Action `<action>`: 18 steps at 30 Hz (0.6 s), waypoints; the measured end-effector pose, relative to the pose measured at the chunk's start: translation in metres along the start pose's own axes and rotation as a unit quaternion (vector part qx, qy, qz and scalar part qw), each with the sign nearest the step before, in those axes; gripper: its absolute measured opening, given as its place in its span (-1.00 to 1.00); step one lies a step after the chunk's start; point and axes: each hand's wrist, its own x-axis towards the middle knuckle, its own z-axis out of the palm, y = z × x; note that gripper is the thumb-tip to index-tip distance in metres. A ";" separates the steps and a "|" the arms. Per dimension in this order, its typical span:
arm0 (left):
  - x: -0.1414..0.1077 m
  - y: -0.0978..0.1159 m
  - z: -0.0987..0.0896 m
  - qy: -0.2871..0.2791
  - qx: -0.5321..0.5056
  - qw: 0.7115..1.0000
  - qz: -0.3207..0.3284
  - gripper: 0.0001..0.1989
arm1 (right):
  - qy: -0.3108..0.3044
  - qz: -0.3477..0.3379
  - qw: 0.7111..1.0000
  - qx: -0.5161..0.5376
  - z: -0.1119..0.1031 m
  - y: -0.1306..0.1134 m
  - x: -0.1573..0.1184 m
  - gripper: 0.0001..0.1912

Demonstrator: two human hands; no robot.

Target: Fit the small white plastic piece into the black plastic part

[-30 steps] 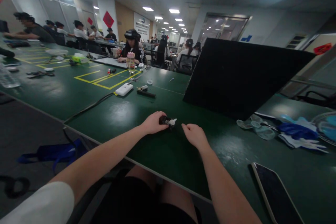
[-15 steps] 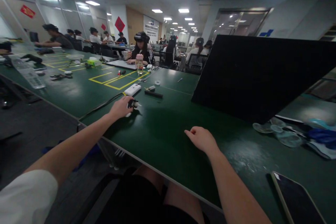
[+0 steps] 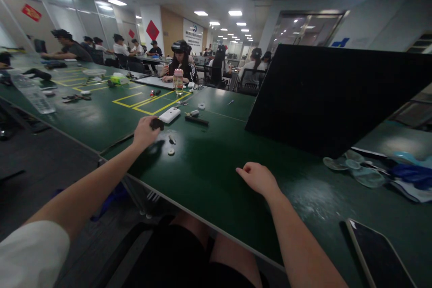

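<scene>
My left hand (image 3: 146, 132) is raised a little above the green table, its fingers closed on a small black part (image 3: 156, 124) whose kind I cannot make out. Just right of that hand lie a small light-coloured piece (image 3: 172, 139) and a round white ring-like piece (image 3: 171, 152). Beyond the fingers, a white box-shaped device (image 3: 169, 115) rests on the tabletop. My right hand (image 3: 259, 178) lies on the table with its fingers curled in, and nothing shows in it.
A dark bar (image 3: 196, 120) lies past the white device. A large black panel (image 3: 324, 99) leans at the right. Nearer are a fan blade (image 3: 366, 173) and a phone (image 3: 378, 252). A pink-lidded bottle (image 3: 178, 82) stands ahead, before a seated person (image 3: 182, 65).
My left hand has moved left and slightly away from me with the black part. The light piece and the round white piece now lie uncovered on the table. My right hand stays put.
</scene>
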 end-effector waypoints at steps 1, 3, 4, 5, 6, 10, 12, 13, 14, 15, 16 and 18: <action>0.002 0.005 0.006 0.008 -0.032 0.999 -0.040 -0.49 | -0.001 0.000 1.000 -0.002 -0.001 -0.001 -0.001 -0.63; 0.002 0.020 0.020 -0.013 -0.088 0.993 -0.074 -0.48 | -0.008 0.004 1.000 -0.006 -0.002 -0.003 -0.003 -0.63; 0.000 0.031 0.027 -0.037 -0.103 0.992 -0.066 -0.48 | -0.011 0.008 1.000 -0.008 -0.003 -0.005 -0.004 -0.64; -0.004 0.042 0.033 -0.065 -0.107 0.991 -0.048 -0.49 | -0.012 0.011 1.000 -0.009 -0.004 -0.005 -0.005 -0.64; -0.009 0.052 0.039 -0.095 -0.099 0.990 -0.024 -0.49 | -0.012 0.012 1.000 -0.009 -0.004 -0.006 -0.005 -0.64; -0.030 0.085 0.058 -0.183 -0.020 0.981 0.061 -0.51 | -0.005 0.005 1.000 -0.002 -0.004 -0.007 -0.007 -0.63; -0.035 0.091 0.063 -0.204 0.002 0.976 0.071 -0.49 | -0.006 -0.001 1.000 0.002 -0.003 -0.006 -0.009 -0.63; -0.035 0.092 0.065 -0.207 0.005 0.976 0.070 -0.48 | -0.006 -0.005 1.000 0.004 -0.002 -0.006 -0.010 -0.64; -0.034 0.092 0.066 -0.207 0.004 0.976 0.069 -0.47 | -0.005 -0.010 1.000 0.005 -0.002 -0.007 -0.011 -0.65; -0.032 0.092 0.067 -0.204 0.001 0.976 0.069 -0.47 | -0.003 -0.013 1.000 0.008 -0.002 -0.007 -0.012 -0.65; -0.029 0.092 0.068 -0.201 -0.003 0.977 0.070 -0.48 | -0.001 -0.016 1.000 0.011 -0.001 -0.008 -0.013 -0.65; -0.023 0.095 0.068 -0.195 -0.010 0.978 0.069 -0.50 | 0.008 -0.017 1.000 0.020 -0.003 -0.009 -0.014 -0.63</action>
